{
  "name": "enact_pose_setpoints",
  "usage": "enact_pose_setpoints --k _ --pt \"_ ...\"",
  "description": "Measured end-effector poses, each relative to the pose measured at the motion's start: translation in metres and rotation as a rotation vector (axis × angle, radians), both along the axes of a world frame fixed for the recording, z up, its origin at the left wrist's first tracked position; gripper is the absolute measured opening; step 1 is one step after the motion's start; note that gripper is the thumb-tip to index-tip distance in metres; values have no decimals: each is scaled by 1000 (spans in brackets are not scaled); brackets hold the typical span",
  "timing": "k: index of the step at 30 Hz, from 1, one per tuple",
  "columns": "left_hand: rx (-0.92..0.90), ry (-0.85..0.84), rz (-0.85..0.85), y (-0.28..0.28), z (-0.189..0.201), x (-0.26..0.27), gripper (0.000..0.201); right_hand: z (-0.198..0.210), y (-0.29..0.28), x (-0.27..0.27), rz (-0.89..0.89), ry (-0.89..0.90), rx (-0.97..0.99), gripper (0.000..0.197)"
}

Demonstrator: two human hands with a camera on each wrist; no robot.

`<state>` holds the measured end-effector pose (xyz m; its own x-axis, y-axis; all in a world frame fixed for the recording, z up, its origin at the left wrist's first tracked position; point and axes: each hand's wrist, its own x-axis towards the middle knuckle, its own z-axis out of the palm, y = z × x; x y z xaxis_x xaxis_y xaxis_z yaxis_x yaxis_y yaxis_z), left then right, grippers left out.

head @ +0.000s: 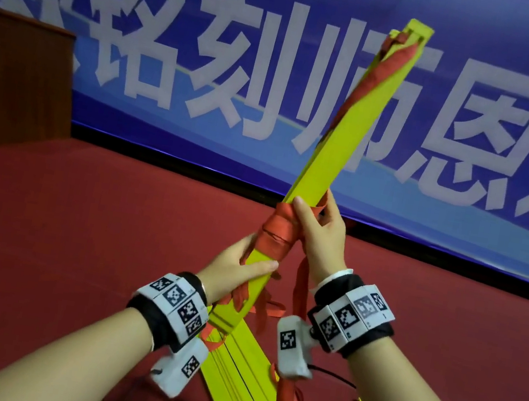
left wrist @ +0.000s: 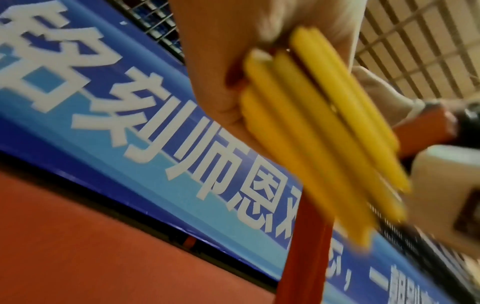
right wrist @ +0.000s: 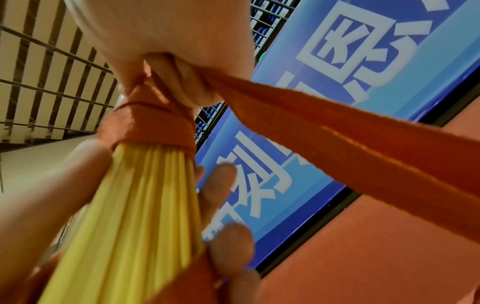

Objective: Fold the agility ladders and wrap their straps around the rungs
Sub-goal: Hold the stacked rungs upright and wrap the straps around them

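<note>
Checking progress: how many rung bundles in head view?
2. Held bundle upright in left hand and right hand, partly strap-wrapped. Second bundle flat on the floor below the wrists. More may be hidden.

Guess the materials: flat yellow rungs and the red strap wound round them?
Flat yellow rungs: probably rigid plastic, matte; thin, straight slats with clean uniform edges, stacked flat in the right wrist view. Red strap: looks like woven fabric webbing, matte; it bends, creases and shows a stitched ridge, and wraps softly round the bundle beneath the right hand.
</note>
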<state>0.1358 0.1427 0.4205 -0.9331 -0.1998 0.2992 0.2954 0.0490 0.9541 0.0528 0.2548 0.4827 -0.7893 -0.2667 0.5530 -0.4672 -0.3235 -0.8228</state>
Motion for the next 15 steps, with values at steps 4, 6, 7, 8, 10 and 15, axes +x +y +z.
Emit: enact_pose_setpoints --k 4,6,7,8,10,15 --pt "194 -22 -101 -1 -3 3 47 -4 -3 5 88 -23 42 44" --pt "157 0 -42 1 -5 2 48 -5 -4 6 119 -34 46 44" --pt "138 22 -7 3 -6 2 49 -4 -4 6 132 -40 45 41" --pt "120 44 31 4 -7 0 51 -3 -3 5 142 -41 51 38" --pt "88 93 91 6 -11 -2 60 0 0 -1 154 -2 110 27" --pt "57 131 197 12 -7 -1 67 0 7 -10 93 124 361 20"
